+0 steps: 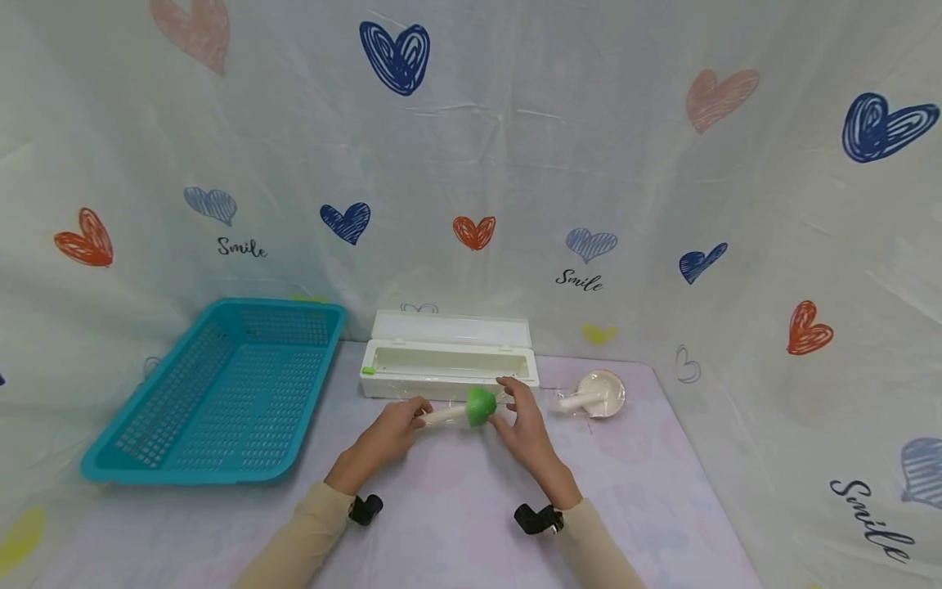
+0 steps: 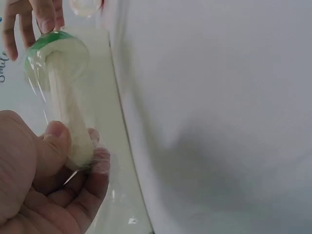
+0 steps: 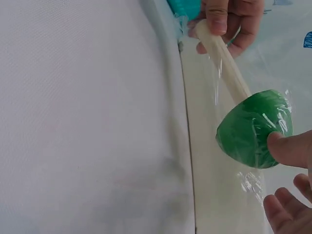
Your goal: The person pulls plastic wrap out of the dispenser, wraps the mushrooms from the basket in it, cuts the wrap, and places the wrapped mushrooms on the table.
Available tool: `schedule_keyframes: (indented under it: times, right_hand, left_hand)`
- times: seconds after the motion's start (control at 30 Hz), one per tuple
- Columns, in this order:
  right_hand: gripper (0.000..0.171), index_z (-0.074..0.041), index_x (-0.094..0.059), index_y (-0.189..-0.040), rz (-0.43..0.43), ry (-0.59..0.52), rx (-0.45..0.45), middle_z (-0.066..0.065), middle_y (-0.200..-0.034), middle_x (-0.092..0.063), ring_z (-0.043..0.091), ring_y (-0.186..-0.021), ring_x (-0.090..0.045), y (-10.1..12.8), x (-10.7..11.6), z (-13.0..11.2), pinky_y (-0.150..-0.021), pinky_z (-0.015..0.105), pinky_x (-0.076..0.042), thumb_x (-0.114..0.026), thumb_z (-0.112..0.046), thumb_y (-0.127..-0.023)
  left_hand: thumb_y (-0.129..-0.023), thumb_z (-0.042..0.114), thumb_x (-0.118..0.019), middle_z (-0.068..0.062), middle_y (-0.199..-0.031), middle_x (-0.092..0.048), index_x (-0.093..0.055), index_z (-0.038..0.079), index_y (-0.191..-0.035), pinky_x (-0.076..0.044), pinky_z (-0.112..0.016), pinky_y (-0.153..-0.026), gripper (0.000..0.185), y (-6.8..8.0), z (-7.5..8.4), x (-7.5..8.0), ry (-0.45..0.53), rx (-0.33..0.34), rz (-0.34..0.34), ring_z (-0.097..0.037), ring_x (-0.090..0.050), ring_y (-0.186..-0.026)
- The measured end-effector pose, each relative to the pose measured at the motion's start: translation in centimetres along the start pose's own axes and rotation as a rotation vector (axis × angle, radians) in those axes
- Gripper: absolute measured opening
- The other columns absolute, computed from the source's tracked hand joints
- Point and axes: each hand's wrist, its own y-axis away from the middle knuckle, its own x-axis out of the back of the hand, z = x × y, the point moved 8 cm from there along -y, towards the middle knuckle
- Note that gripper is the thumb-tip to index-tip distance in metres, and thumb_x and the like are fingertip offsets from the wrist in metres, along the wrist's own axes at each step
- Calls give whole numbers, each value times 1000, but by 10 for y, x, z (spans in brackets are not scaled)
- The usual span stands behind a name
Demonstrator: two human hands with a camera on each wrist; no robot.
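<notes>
A toy-like mushroom (image 1: pixel 482 406) with a green cap and a long white stem lies across between both hands, wrapped in clear plastic film. My left hand (image 1: pixel 395 427) pinches the stem end and its gathered film between thumb and fingers, as the left wrist view shows. On the cap side is my right hand (image 1: pixel 526 425). Its thumb touches the green cap in the right wrist view, with other fingers spread apart from it. Just behind the mushroom stands a long white box (image 1: pixel 449 389), lid raised, with a small green piece at its left front.
A large teal plastic basket (image 1: pixel 294 393) stands at the left. To the right lies another mushroom (image 1: pixel 605 393), film-wrapped, its pale cap underside and white stem showing. The table (image 1: pixel 456 523) has a pale patterned cover. Behind hangs a curtain (image 1: pixel 471 147) printed with hearts.
</notes>
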Motion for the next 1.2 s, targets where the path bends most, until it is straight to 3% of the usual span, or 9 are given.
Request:
schedule_keyframes:
  times: [0.1, 0.23, 0.5, 0.7, 0.87, 0.93, 1.03, 1.1, 1.2]
  right_hand:
    - [45, -4, -63, -122, 61, 66, 44, 13, -127, -62, 30, -117, -62, -2, 6, -3, -85, 46, -59, -82, 4, -83]
    - [27, -7, -70, -112, 30, 101, 107, 8, -122, -66, 23, -111, -66, 0, 5, -5, -83, 40, -59, -80, -2, -87]
    - [67, -5, -52, -145, -142, 293, 172, 20, -151, -50, 32, -137, -54, -5, -9, -2, -107, 43, -51, -83, -9, -86]
    - [78, -3, -50, -144, -109, 458, 257, 18, -145, -55, 32, -127, -62, -20, -15, -10, -103, 43, -54, -91, -18, -79]
    - [71, -1, -52, -138, -66, 468, 272, 17, -133, -58, 28, -114, -67, -27, -19, -13, -96, 37, -58, -90, -20, -81]
    - [69, -1, -52, -137, -53, 442, 246, 17, -131, -58, 28, -114, -66, -29, -18, -13, -97, 37, -57, -88, -20, -81]
    - [67, 0, -52, -136, -36, 378, 177, 18, -128, -59, 28, -115, -64, -32, -15, -10, -98, 39, -56, -86, -23, -83]
    - [67, 0, -52, -136, -26, 336, 124, 18, -127, -59, 28, -115, -63, -34, -12, -6, -98, 40, -56, -84, -25, -83]
    - [66, -2, -53, -137, -25, 295, 58, 18, -127, -61, 28, -115, -62, -37, -9, -2, -99, 42, -55, -82, -29, -85]
  left_hand:
    - [-99, -2, -62, -10, -103, -72, -67, 5, -113, -50, -33, -70, 17, -4, 3, 5, -9, -9, -2, -16, -55, -78]
    - [-98, -5, -62, -9, -102, -73, -70, 6, -112, -49, -33, -70, 19, -9, 4, 9, -26, -52, -1, -16, -55, -79]
    - [-99, -9, -57, -7, -101, -72, -71, 5, -114, -51, -34, -75, 25, -21, 10, 18, -73, -105, -99, -17, -56, -82]
    - [-100, -6, -55, -10, -103, -74, -73, 3, -112, -51, -37, -77, 24, -32, 11, 25, -83, -111, -111, -19, -58, -82]
    - [-103, 1, -56, -17, -111, -71, -73, -2, -113, -53, -49, -94, 21, -33, 6, 30, -27, -102, -22, -32, -66, -105]
    - [-102, 10, -62, -19, -119, -67, -71, -1, -118, -52, -52, -98, 21, -30, 6, 33, 11, -102, 30, -35, -63, -114]
    - [-95, 18, -75, -18, -128, -60, -65, 3, -126, -53, -51, -96, 35, -26, 11, 39, 43, -122, 98, -33, -61, -113]
    - [-89, 14, -81, -16, -130, -56, -62, 6, -126, -54, -48, -95, 43, -24, 17, 43, 29, -157, 140, -31, -60, -113]
    - [-86, 3, -81, -12, -123, -57, -62, 8, -120, -56, -44, -94, 39, -21, 28, 51, -55, -230, 221, -28, -61, -112]
